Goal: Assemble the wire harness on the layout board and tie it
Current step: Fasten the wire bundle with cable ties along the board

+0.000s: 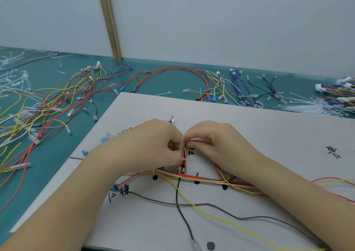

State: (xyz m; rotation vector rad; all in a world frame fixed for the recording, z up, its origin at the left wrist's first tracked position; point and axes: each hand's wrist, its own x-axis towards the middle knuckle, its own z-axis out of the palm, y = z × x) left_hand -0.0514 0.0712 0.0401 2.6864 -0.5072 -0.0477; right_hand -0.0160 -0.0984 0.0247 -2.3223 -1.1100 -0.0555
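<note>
Pinching thin white cable tie [182,148] | left hand [151,145], right hand [217,141] grip | round wire bundle [184,151]

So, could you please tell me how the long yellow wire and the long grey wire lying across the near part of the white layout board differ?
The long yellow wire is bright and runs fairly straight toward the near right; the long grey wire is dull and snakes in waves. The yellow wire joins the bundle beneath the hands; the grey wire starts at the left by a blue terminal. Both lie loose on the white layout board, crossing a black wire.
</note>
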